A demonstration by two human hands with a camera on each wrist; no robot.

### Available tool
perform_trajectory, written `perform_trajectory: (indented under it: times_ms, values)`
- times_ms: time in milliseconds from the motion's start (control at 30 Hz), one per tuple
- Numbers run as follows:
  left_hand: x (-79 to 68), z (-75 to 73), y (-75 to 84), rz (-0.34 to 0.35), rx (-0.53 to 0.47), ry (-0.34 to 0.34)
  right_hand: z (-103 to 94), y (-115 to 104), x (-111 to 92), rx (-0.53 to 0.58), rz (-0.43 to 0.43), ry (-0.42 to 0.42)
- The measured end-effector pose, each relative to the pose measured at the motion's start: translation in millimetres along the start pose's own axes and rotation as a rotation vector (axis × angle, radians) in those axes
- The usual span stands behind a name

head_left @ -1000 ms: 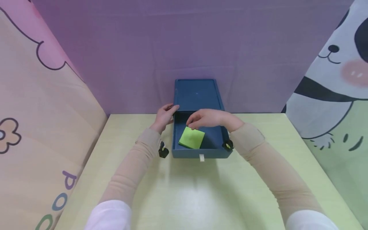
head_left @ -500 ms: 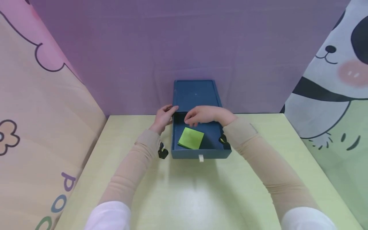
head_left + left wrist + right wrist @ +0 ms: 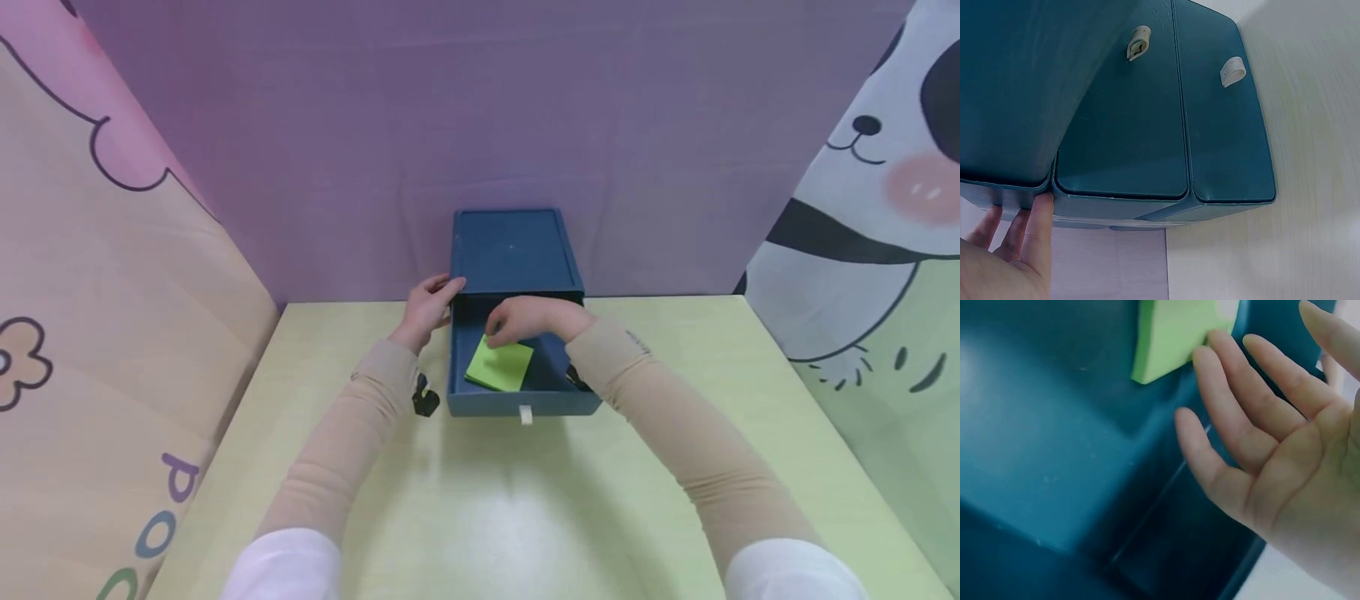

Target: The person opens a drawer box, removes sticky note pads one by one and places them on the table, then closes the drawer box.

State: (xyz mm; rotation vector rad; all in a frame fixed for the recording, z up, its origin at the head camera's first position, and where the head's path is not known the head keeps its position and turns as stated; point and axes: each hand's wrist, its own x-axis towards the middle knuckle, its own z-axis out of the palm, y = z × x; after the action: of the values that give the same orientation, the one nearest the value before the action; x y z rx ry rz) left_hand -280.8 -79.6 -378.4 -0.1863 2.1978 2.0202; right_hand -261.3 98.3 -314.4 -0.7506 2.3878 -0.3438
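A dark blue drawer unit [image 3: 516,250] stands against the back wall, its top drawer [image 3: 525,404] pulled out toward me. Inside that drawer lies a green sticky note pad [image 3: 501,365], slightly turned. My left hand [image 3: 427,310] rests against the unit's left side near the drawer opening; in the left wrist view its straight fingers [image 3: 1038,234] touch the side. My right hand [image 3: 521,319] is down in the drawer, fingertips right at the pad's far edge. The right wrist view shows its fingers [image 3: 1216,387] loosely extended beside the pad.
Two lower drawers [image 3: 1129,137] below the open one are closed, each with a pale pull tab [image 3: 1233,71]. The unit stands on a pale wooden table [image 3: 495,500]. A purple cloth wall [image 3: 337,167] rises behind it, with printed panels left and right.
My right hand first lifts slightly off the pad, then comes back down to its far edge, lower and nearer than before. The left hand stays in place against the unit.
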Motion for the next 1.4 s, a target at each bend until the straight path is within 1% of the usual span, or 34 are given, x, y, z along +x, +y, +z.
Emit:
perform_trajectory:
  times_ms: [100, 167, 467, 533, 633, 733, 1000, 1400]
  values:
    - [-1.1, 0.3, 0.4, 0.002, 0.002, -0.002, 2.3, 1.2, 2.1, -0.053, 0.016, 0.038]
    - [-1.9, 0.6, 0.9, 0.003, 0.004, 0.0, 4.5, 2.1, 3.4, -0.079, 0.043, 0.065]
    - [-1.7, 1.3, 0.3, 0.007, -0.001, 0.009, 15.9, -1.3, 6.3, -0.213, 0.266, 0.135]
    - [-1.6, 1.4, 0.1, 0.01, -0.003, 0.007, 17.1, -2.0, 5.5, -0.221, 0.315, 0.14]
    - [-1.7, 1.5, 0.0, 0.009, 0.0, 0.008, 17.7, -2.0, 4.7, -0.217, 0.359, 0.139]
    - [-1.5, 1.4, 0.3, 0.009, 0.004, 0.01, 18.1, -2.0, 4.3, -0.216, 0.373, 0.149]
    - [0.2, 2.7, 0.6, 0.009, 0.006, 0.011, 19.7, -1.4, 4.6, -0.228, 0.368, 0.174]
    - [-1.1, 1.1, -1.0, 0.005, -0.003, 0.01, 23.4, -7.3, 4.1, -0.228, 0.332, 0.153]
